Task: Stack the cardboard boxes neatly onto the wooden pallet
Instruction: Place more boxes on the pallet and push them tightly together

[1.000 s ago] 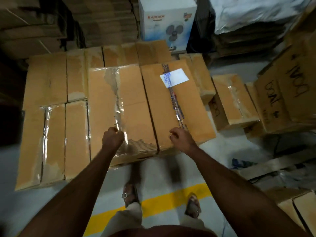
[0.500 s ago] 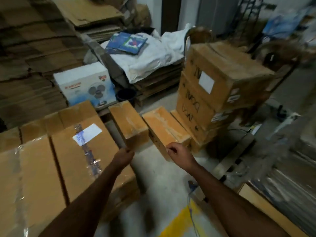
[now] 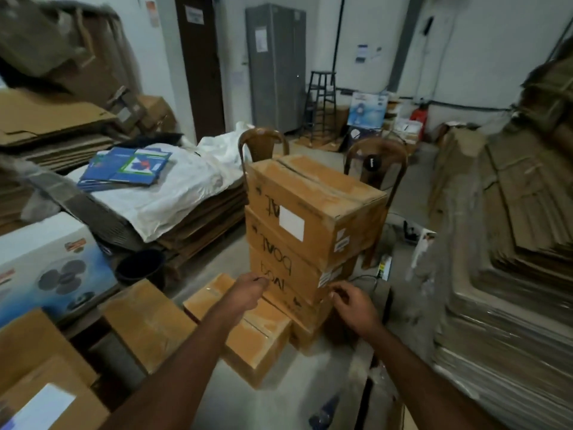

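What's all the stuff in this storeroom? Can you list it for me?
stacked boxes: four or so, brown, centre, marker writing
low boxes: several, brown, floor in front and left
fan carton: one, white-blue, left
flattened cardboard: tall piles, brown, right and left
white sheet: one, over a left pile
blue booklets: a few, on the sheet
chairs: two, brown, behind the stack
cabinet: one, grey, back wall
stool: one, dark, back
left hand: curled, holds nothing
right hand: loosely curled, holds nothing
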The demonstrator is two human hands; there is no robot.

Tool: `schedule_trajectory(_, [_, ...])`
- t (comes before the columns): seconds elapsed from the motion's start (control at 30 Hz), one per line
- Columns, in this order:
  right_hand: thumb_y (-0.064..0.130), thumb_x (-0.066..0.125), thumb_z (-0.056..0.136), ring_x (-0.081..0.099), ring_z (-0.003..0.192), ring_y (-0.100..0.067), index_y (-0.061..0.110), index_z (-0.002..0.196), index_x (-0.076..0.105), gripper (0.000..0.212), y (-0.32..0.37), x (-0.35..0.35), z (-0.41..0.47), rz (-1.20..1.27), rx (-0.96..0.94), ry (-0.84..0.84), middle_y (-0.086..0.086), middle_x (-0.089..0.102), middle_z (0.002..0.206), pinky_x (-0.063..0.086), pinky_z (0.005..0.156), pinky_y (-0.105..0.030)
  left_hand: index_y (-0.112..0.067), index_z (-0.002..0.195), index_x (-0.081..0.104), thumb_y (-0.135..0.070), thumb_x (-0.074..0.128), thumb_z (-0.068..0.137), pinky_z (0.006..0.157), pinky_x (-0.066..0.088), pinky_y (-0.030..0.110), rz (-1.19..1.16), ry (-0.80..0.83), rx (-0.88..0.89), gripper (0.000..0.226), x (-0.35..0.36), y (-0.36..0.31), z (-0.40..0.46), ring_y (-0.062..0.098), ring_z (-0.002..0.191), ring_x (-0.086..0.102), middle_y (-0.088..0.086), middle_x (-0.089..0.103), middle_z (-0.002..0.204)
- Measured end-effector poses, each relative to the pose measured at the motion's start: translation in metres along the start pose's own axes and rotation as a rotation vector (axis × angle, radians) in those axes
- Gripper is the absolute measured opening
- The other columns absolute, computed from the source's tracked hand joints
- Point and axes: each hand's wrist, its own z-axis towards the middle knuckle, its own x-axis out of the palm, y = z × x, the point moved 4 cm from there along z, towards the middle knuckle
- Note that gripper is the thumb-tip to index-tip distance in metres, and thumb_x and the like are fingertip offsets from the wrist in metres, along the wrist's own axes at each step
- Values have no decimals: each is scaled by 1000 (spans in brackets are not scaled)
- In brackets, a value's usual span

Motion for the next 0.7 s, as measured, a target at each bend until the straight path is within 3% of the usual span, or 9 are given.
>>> schedule_trajectory(0.1, [21,56,100,62,91,-6,27,112,60,15,-7,-29,17,11,51,-60,15,61,95,45,73,-15,-6,141,50,-22,55,102,100,44,38,-21,44,-44,42,23,-16,17,26,127,52,11,56,139])
schedule_trajectory(0.17, [21,57,99,59,86,-6,26,117,56,19,-14,-44,37,21,100,-102,9,60,95,45,71,-19,-8,140,50,-24,54,103,86,47,35,-21,86,-57,41,39,-29,24,22,110,59,8,61,130])
schedule_trajectory(0.23, [22,62,96,61,92,-12,21,129,52,34,-26,-55,67,76,154,-117,-2,62,109,50,76,-26,-11,136,52,-27,54,103,78,45,32,7,105,-33,37,55,-43,36,16,92,58,5,64,117])
schedule_trajectory(0.33, [30,68,92,53,125,-29,14,147,38,65,-41,-75,121,121,236,-90,-9,51,139,48,98,-40,-17,132,55,-28,53,103,89,43,32,10,108,1,31,79,-68,60,18,110,54,2,58,130])
schedule_trajectory(0.47, [37,67,92,43,137,-32,15,153,29,75,-56,-110,192,181,255,-149,-11,39,153,44,105,-43,-28,143,47,-47,54,100,106,40,45,-113,107,-71,47,126,-102,97,25,136,41,-3,44,149])
schedule_trajectory(0.57, [40,68,90,40,138,-36,22,155,24,80,-76,-131,243,221,264,-179,-11,33,156,48,100,-57,-26,144,42,-54,55,96,98,43,44,-278,71,-124,57,164,-131,125,23,125,43,0,41,145])
schedule_trajectory(0.63, [52,70,82,32,142,-41,35,155,14,94,-101,-142,279,241,334,-147,-9,23,161,44,100,-66,-23,153,30,-58,57,94,98,45,44,-353,-3,-169,74,190,-146,150,30,137,38,-1,36,147])
schedule_trajectory(0.7, [74,72,60,16,149,-41,43,152,3,120,-135,-150,321,227,365,-76,-2,8,166,31,109,-68,-25,158,15,-59,60,92,98,47,49,-421,-127,-196,87,211,-156,173,36,143,33,-1,24,160])
